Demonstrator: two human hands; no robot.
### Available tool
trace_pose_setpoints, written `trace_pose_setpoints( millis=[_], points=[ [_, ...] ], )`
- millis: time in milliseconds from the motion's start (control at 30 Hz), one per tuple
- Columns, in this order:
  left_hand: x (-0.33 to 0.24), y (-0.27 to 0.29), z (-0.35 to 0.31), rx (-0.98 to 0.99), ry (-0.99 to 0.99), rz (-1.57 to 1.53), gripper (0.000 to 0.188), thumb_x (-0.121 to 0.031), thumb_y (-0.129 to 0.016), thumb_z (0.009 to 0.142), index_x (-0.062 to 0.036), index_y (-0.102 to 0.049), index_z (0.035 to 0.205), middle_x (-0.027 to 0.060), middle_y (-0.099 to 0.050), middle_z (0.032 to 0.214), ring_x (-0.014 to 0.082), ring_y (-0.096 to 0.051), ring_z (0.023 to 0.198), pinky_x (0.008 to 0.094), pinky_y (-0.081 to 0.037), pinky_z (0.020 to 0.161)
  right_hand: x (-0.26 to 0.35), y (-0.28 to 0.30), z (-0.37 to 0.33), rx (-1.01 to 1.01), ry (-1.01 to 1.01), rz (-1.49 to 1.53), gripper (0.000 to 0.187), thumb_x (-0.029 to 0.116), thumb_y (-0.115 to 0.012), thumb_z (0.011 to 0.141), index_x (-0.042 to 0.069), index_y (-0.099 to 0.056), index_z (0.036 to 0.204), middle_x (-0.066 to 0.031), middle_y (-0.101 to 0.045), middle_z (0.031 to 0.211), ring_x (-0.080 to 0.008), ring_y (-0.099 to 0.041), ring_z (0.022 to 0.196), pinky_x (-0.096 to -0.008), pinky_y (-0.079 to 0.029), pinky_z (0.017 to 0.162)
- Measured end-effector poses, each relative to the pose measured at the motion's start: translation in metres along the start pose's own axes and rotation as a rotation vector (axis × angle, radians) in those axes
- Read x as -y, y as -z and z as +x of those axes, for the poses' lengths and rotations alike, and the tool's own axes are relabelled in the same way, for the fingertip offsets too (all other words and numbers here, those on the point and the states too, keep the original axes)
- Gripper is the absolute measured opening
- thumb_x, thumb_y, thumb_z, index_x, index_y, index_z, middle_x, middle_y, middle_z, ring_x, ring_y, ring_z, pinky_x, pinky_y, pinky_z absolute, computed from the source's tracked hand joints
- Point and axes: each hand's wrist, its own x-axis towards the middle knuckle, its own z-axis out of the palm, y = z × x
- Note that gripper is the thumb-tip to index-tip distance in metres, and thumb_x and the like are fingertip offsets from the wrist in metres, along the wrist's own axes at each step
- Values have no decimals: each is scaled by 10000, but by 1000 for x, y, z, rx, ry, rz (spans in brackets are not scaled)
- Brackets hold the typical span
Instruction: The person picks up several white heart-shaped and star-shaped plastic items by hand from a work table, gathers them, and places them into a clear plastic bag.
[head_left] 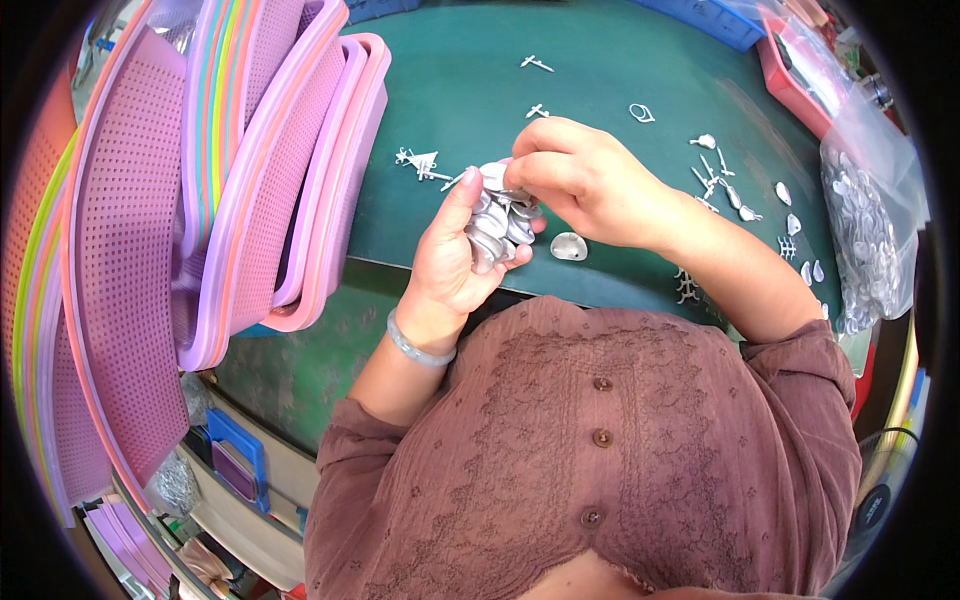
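Note:
Cupped and turned upward, my left hand holds a pile of silvery, rounded metal pieces in its palm. My right hand is bent over the top of this pile, its thumb and fingers pinched at a flat silvery piece; the fingertips are partly hidden. Just right of the pile, one half-round silvery piece with a small hole lies on the green table. Small branched metal pieces lie beyond my left hand.
Stacked pink and purple perforated baskets rise along the left. More small metal parts are scattered on the green tabletop to the right. At the right edge sits a clear plastic bag full of silvery pieces, near a pink tray.

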Motion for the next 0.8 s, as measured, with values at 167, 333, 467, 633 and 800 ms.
trace_pose_setpoints(
  millis=[167, 333, 467, 633, 800],
  points=[
    [2, 0, 3, -60, 16, 89, 308, -266, -448, 896, -52, -472, 1117, 101, -578, 933, 210, -594, 768, 266, -521, 508, 0, 11, -12, -59, -58, 73, 216, 1, -593, 697, 55, -592, 907, -88, -549, 864, -277, -545, 786, -346, -467, 663],
    [1, -1, 2, -85, 8, 112, 299, -247, -455, 889, -63, -462, 1124, 110, -576, 940, 223, -591, 779, 271, -522, 513, -3, 18, -38, 74, -205, -32, 208, 33, -598, 701, 35, -581, 908, -104, -545, 860, -297, -544, 823, -373, -461, 688],
    [-2, 1, 1, -68, -19, 142, 287, -233, -454, 888, -63, -459, 1119, 125, -576, 947, 229, -594, 790, 274, -520, 518, 6, 11, -51, 266, -178, -120, 181, 120, -640, 697, 28, -592, 846, -105, -532, 818, -287, -533, 829, -369, -442, 718],
    [0, 4, -3, -70, -5, 103, 284, -224, -448, 891, -55, -455, 1119, 132, -575, 950, 243, -596, 797, 290, -519, 523, 11, 4, -56, 308, -158, -149, 148, 135, -653, 692, 39, -577, 777, -97, -526, 781, -279, -526, 813, -360, -413, 726],
    [1, 12, -8, -40, 28, 58, 310, -251, -452, 892, -74, -462, 1146, 162, -558, 1002, 291, -571, 848, 316, -516, 545, 13, 6, -58, 250, -294, 42, 108, 119, -611, 720, 41, -544, 752, -116, -545, 747, -310, -543, 781, -385, -429, 689]
  ],
)
